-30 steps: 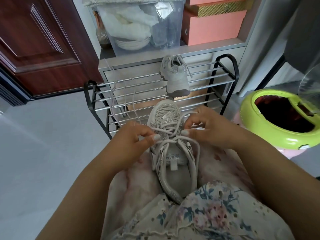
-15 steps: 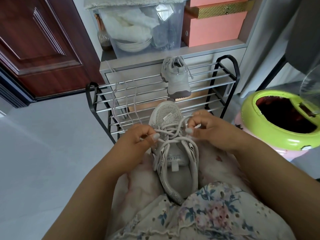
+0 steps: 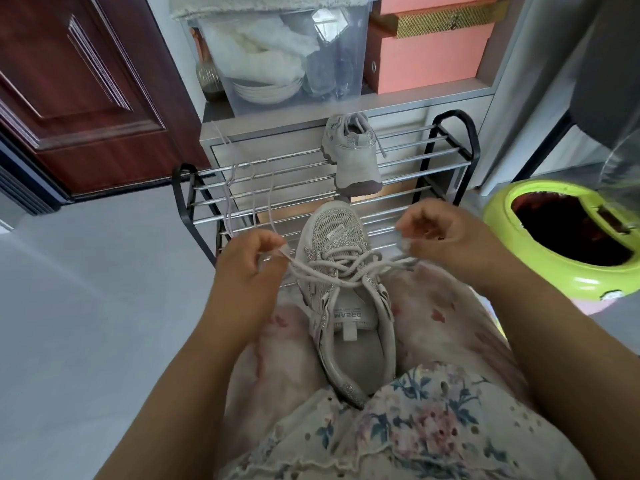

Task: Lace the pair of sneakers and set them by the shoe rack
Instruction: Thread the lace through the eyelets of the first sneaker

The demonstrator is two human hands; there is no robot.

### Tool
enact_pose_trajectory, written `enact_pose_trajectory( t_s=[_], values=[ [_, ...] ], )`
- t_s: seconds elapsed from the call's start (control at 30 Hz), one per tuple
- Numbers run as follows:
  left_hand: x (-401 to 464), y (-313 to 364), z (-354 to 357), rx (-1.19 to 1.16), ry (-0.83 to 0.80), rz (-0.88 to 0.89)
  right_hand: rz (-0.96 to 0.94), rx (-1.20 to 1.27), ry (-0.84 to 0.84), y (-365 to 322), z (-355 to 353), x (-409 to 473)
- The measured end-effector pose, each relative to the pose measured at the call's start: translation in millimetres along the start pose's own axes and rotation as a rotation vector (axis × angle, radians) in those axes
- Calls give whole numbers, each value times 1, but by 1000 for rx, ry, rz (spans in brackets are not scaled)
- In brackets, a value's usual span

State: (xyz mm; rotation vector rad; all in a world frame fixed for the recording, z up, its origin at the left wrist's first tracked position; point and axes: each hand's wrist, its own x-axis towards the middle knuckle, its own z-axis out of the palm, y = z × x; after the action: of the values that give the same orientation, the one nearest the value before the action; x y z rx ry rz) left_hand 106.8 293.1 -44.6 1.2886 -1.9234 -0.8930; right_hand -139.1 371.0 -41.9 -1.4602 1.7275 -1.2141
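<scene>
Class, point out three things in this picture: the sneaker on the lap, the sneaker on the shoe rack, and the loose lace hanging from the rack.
Lap sneaker (image 3: 332,233), head view, mesh toe.
Rack sneaker (image 3: 358,168), head view, grey upper.
Loose lace (image 3: 254,192), head view, hanging strand.

Two pale grey mesh sneakers: one (image 3: 346,299) between the gripping hands, one (image 3: 353,157) beyond them. Two bare hands, left (image 3: 249,258) and right (image 3: 443,233). One loose white lace (image 3: 242,195). Two salmon-pink boxes (image 3: 426,60).
</scene>
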Motion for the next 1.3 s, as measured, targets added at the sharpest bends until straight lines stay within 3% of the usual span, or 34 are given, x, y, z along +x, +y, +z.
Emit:
enact_pose_trajectory(
  t_s=[0.17, 0.33, 0.47, 0.53, 0.63, 0.73, 0.83, 0.93, 1.0, 1.1, 1.17, 1.23, 1.3],
  values=[
    [0, -9, 13, 122, -188, 193, -175, -151, -282, -7, 23, -3],
    [-4, -16, 19, 224, -319, 218, -120, -165, -397, -5, 30, 0],
    [-4, -13, 19, 41, -315, 160, -86, -236, -432, -2, 29, -2],
    [-7, -6, 17, -70, -294, 96, -43, -111, -353, 0, 28, -4],
    [-14, -2, 14, -265, -215, -98, 61, 251, -93, 2, 26, -6],
    [-11, -10, 10, -409, -105, -155, 184, 585, 97, 8, 20, -1],
    [-5, -8, 10, -864, -72, -189, 252, 1061, 135, 4, 16, 4],
    [-2, -1, 8, -1219, -61, -263, 250, 1208, 113, -1, 16, 3],
    [-2, 0, 6, -1253, -81, -282, 216, 1108, 115, -1, 15, 4],
    [-1, 4, 3, -1055, -120, -310, 184, 784, 174, -1, 15, 5],
    [-3, 7, 4, -805, -180, -325, 105, 296, 150, -1, 18, 2],
    [-6, 12, 7, -451, -245, -279, -3, -167, 9, -2, 24, -1],
    [-8, 17, 9, -105, -279, -159, -83, -404, -142, -6, 28, -4]
  ],
)
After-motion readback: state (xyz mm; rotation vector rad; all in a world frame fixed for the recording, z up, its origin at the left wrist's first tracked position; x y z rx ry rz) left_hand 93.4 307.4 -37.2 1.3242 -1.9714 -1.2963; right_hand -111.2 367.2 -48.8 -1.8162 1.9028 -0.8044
